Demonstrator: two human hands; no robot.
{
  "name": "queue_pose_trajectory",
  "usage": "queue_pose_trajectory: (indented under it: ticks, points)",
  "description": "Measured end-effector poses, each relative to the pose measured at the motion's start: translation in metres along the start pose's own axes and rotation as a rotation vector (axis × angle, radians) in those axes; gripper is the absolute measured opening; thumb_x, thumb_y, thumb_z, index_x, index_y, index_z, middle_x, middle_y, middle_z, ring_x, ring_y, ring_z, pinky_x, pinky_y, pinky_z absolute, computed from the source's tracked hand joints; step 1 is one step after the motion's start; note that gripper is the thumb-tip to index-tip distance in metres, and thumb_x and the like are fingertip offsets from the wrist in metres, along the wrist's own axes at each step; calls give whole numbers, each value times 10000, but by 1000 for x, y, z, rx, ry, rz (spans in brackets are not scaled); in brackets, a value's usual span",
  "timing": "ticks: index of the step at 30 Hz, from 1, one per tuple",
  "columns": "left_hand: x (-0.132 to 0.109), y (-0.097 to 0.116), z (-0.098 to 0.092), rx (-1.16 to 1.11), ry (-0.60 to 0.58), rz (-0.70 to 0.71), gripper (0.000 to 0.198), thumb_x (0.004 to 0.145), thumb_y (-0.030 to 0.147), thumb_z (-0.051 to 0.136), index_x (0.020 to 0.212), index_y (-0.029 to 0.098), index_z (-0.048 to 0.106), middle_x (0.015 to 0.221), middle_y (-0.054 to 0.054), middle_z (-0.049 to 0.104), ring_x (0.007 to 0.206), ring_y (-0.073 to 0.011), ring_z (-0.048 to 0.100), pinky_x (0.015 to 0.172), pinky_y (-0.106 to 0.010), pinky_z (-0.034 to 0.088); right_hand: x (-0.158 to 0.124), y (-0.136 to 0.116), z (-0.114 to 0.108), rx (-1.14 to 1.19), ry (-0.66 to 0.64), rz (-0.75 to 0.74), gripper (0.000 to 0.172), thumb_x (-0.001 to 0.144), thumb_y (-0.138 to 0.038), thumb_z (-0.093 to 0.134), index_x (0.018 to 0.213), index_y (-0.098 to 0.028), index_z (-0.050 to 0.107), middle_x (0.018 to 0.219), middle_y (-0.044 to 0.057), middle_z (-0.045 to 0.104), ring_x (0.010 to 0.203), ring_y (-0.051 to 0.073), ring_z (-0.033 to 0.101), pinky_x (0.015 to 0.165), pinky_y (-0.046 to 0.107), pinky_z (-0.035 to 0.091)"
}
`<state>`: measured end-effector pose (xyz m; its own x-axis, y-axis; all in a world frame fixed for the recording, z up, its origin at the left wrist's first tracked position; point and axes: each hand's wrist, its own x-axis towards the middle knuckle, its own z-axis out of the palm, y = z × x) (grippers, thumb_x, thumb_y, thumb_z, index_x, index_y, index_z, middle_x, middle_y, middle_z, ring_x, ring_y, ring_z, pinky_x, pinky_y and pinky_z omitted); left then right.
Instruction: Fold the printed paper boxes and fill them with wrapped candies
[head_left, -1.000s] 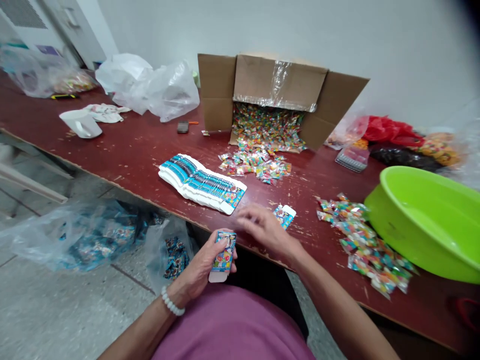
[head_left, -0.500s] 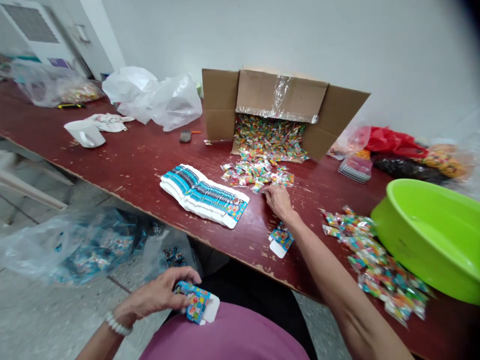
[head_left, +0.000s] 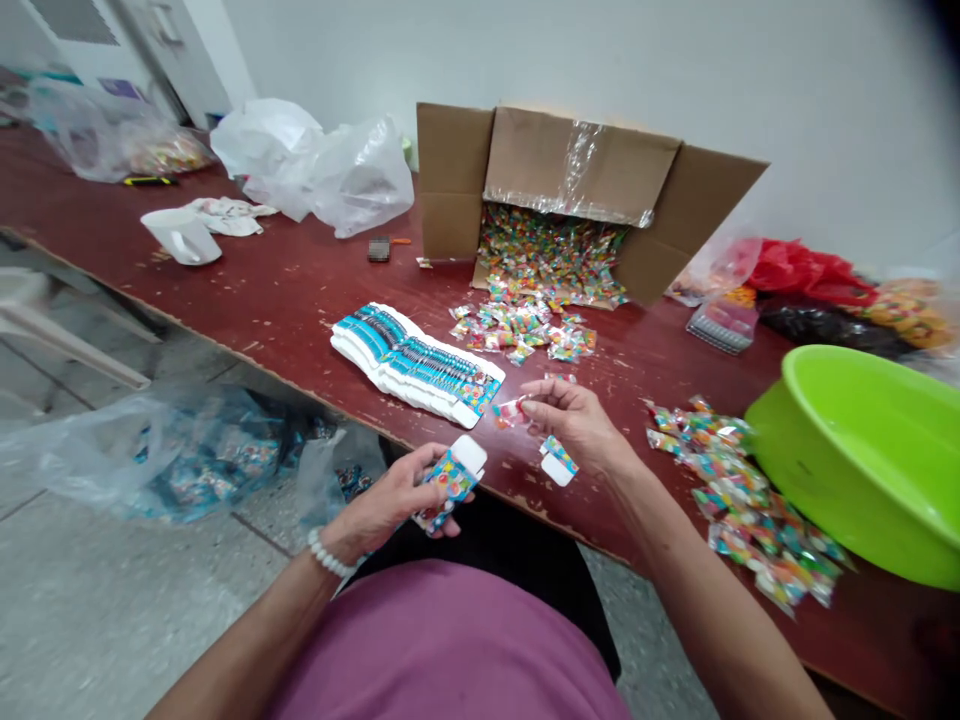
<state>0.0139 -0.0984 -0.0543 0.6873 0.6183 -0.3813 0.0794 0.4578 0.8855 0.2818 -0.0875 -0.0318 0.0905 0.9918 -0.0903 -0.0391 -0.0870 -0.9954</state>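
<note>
My left hand [head_left: 409,492], with a beaded bracelet at the wrist, is closed around a small blue printed box [head_left: 448,488] whose white end flap sticks up. Over the table edge my right hand [head_left: 574,420] pinches a clear-wrapped candy packet [head_left: 511,412] between thumb and fingertips. Beneath that hand lies another blue box [head_left: 559,458], partly covered. A fanned row of flat blue and white boxes [head_left: 420,365] rests left of the right hand. Loose candy packets [head_left: 517,325] spread in front of an open cardboard box [head_left: 581,160] that holds many more.
On the right stands a green basin [head_left: 840,470], with a pile of candy packets [head_left: 742,500] beside it. A white mug [head_left: 182,238], plastic bags [head_left: 322,165] and a small brush [head_left: 379,249] occupy the left and back. Filled bags [head_left: 217,450] sit below the table.
My right hand has drawn back from the loose candies with a packet in its fingers. My left hand has lifted the box up and rightward, toward the table edge.
</note>
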Motion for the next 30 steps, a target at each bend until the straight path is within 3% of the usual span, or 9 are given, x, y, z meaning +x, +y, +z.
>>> queue_pose_trajectory:
  ticks: [5,9,12,15,18,22,25,30]
  points:
    - [-2,5,14,-9,-56,16,454,820,363,740,1186,186,540,1073,-116,707,689,-181,730,604,-258,543,-34,-8,24,-22,-204,29,223,681,-327,823,821,-185,725,776,5,722,674,129,636,669,272,512]
    - [-5,2,21,-9,-91,31,412,813,318,742,1155,184,555,1033,-75,686,685,-156,713,634,-257,542,-44,-6,34,-84,-283,66,236,752,-329,778,926,-178,729,835,24,735,712,146,657,697,292,514]
    - [-3,-2,28,-62,-100,67,405,807,260,709,1173,191,550,1031,-63,689,659,-125,681,612,-229,515,-49,-6,40,-125,-249,13,301,780,-317,754,1044,-183,703,852,35,745,732,164,673,683,298,511]
    - [-1,-5,34,-123,-49,85,391,770,230,692,1139,180,570,974,-58,705,622,-119,659,585,-219,487,-50,-7,43,-132,-133,-80,288,805,-337,726,1051,-189,701,880,39,747,762,167,670,708,301,513]
    - [-2,-6,37,-197,25,80,366,799,305,657,1133,169,594,935,-76,722,597,-138,654,589,-250,499,-50,-7,41,-81,-2,-114,263,802,-392,725,980,-198,716,882,30,738,718,148,636,693,288,504]
    - [-2,-6,38,-292,69,79,406,870,443,605,1163,162,618,918,-114,742,642,-185,673,573,-272,510,-53,2,40,12,70,-31,334,724,-444,796,937,-199,718,820,11,714,650,127,581,623,259,472]
    - [0,-7,38,-334,87,95,474,869,518,607,1151,139,652,864,-115,742,604,-186,662,552,-280,519,-60,10,42,90,46,62,394,729,-494,798,974,-201,704,749,-7,678,602,110,553,566,235,441]
    - [3,-9,42,-353,183,92,440,839,529,648,1020,131,690,787,-74,710,596,-177,631,495,-277,532,-74,18,54,103,-157,119,394,780,-494,773,1040,-209,694,792,-3,686,623,111,590,553,222,433]
